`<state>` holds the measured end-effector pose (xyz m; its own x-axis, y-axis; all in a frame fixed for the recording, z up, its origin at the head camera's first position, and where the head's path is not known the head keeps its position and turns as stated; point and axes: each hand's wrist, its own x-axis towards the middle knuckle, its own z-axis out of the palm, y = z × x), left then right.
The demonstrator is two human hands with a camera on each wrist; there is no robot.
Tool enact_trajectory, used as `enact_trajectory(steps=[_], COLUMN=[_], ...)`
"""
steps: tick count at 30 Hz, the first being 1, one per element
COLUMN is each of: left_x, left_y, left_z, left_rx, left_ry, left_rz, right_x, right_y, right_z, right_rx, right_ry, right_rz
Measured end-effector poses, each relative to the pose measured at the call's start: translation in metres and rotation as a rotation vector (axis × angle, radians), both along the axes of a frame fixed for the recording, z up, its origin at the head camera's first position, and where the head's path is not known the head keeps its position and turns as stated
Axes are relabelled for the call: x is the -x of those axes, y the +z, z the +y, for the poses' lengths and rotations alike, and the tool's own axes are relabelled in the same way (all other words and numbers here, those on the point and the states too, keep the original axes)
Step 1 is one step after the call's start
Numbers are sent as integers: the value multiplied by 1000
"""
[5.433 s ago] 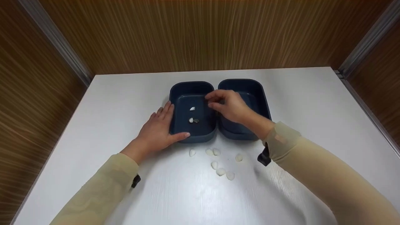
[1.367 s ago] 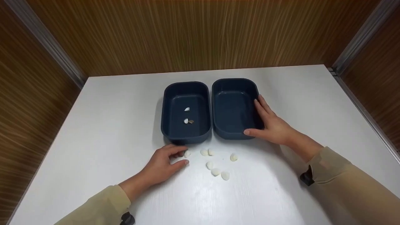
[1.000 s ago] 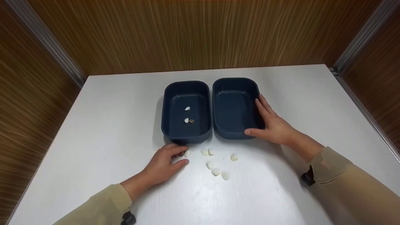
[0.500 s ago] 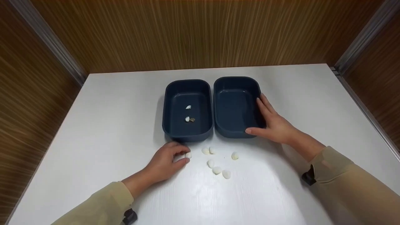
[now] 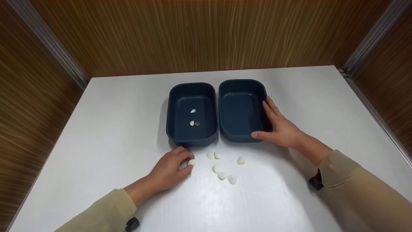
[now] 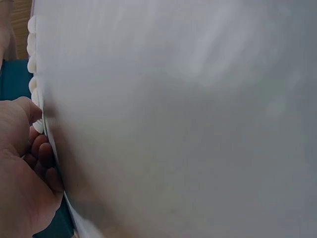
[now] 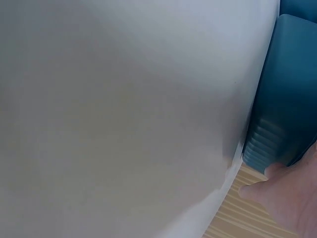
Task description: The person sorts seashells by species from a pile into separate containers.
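Just in front of the left dark blue box [image 5: 193, 142], my left hand [image 5: 169, 169] pinches a small white shell [image 5: 191, 162] between thumb and fingers, at the tabletop. The left wrist view shows part of this shell [image 6: 38, 125] between the thumb and fingers of that hand [image 6: 20, 158]. My right hand [image 5: 283, 130] rests against the right side and front corner of the second blue box [image 5: 239, 138], fingers straight and thumb across its front. In the right wrist view the right hand [image 7: 287, 193] touches the wall of that box [image 7: 287, 89].
Several more white shells [image 5: 222, 175] lie loose on the white table [image 5: 112, 129], right of my left hand. Inside the left box are two white pieces [image 5: 192, 111] and a brown one [image 5: 197, 124]. A wood-grain panel [image 5: 206, 35] stands behind the table.
My left hand has left the left box's side and closed its fingers on a shell, drawing it slightly toward me. My right hand has moved from above the boxes to the right box's outer side.
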<state>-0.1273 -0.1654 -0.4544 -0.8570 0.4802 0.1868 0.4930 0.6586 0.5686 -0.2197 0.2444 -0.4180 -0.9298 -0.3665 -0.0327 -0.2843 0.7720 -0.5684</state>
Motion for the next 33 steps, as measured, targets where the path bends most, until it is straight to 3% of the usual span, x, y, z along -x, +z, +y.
enact_trajectory(steps=[4,9,15,19,24,33], left_x=[-4,-8,-1,17,49,99], left_y=[7,23,59,82,101,111], left_z=[-1,1,14,26,39,69], left_rx=[-27,-153,-234,-292,-323,-294], left_ry=[-14,-69,-122,-145,-116,-128], left_rz=[-60,-110,-49,-2,13,-63], right_x=[0,-2,-2,-2,-1,-1], right_y=[-1,-2,-2,-1,-1,-3], right_z=[-2,-3,-3,-3,-3,-3], right_rx=[-1,-1,-3,-8,-3,9], right_ry=[1,3,1,-5,0,5], right_rz=[2,-1,-2,2,3,14])
